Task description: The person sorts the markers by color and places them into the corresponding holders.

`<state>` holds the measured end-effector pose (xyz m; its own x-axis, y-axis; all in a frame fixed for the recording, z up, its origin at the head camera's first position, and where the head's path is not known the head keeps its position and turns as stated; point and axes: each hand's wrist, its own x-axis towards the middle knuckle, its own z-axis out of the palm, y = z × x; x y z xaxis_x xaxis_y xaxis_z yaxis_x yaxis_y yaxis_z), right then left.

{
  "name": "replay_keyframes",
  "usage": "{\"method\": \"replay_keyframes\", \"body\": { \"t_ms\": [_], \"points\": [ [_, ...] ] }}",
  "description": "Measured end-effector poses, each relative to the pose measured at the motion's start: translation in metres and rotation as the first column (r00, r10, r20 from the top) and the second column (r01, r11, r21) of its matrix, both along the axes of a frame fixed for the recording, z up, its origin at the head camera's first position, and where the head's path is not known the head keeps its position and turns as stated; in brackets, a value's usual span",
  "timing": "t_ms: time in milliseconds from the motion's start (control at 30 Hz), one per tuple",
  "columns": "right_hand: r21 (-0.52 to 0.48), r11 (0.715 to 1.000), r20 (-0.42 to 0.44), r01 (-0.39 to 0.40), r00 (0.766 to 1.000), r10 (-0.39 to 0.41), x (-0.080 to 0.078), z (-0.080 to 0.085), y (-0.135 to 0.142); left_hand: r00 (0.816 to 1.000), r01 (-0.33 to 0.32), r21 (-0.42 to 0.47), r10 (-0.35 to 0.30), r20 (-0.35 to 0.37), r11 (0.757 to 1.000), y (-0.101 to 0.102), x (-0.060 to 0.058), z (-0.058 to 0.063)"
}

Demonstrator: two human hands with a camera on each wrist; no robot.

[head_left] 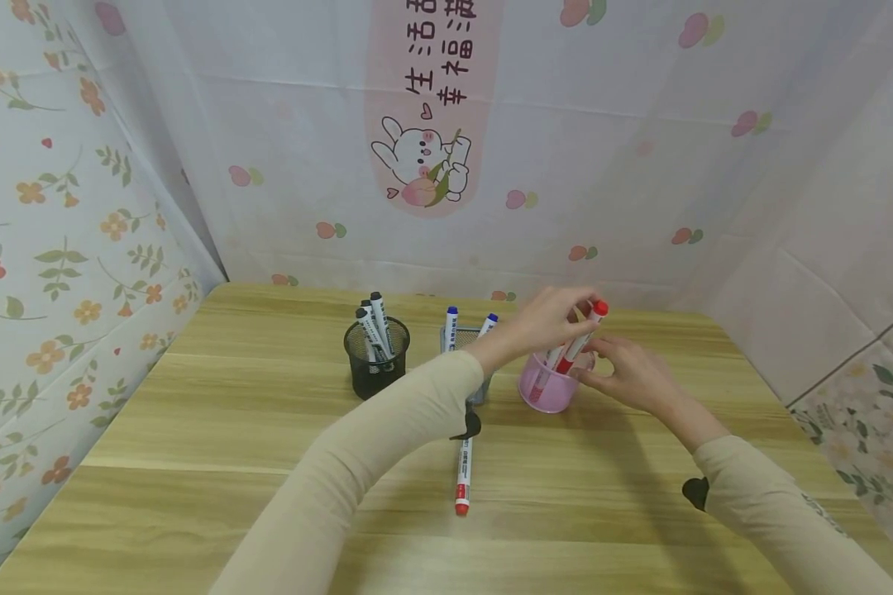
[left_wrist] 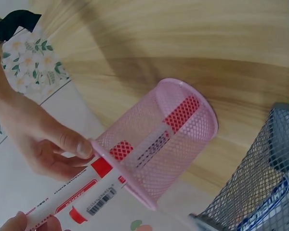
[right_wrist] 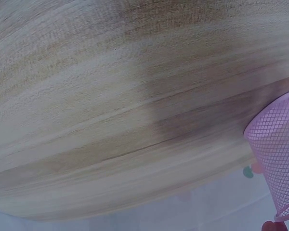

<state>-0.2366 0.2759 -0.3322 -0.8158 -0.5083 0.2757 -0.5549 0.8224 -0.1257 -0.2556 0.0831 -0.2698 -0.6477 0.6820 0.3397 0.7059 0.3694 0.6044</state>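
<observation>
My left hand (head_left: 546, 321) pinches a red whiteboard marker (head_left: 582, 339) near its capped top. The marker's red lower end is inside the rim of a pink mesh pen cup (head_left: 546, 395), as the left wrist view shows. Another red marker (left_wrist: 103, 195) leans inside the same cup, its lower part visible through the mesh. At the cup's right side, my right hand (head_left: 632, 373) holds the rim, with the thumb (left_wrist: 82, 147) against it. The right wrist view catches only part of the pink cup (right_wrist: 277, 144) and fingertips (right_wrist: 267, 226) by its rim.
A black mesh cup (head_left: 375, 376) with several black-capped markers stands at the left. Between the cups is a grey mesh holder (head_left: 479, 395) with blue-capped markers (head_left: 452, 318), partly behind my left arm. One red marker (head_left: 462, 479) lies on the wooden table (head_left: 193, 463). Patterned curtains hang around.
</observation>
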Motion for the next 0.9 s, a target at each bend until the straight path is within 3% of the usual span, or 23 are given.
{"method": "replay_keyframes", "body": {
  "t_ms": [633,900],
  "points": [
    [-0.009,1.000,0.001,-0.025,1.000,0.025,0.001,0.000,0.000,0.999,-0.042,-0.143,0.037,-0.037,0.989,-0.004,-0.003,-0.020],
    [-0.012,1.000,0.007,-0.011,1.000,0.011,0.002,0.001,-0.001,0.999,-0.045,-0.232,0.046,-0.001,0.972,-0.005,-0.004,-0.024]
  ]
}}
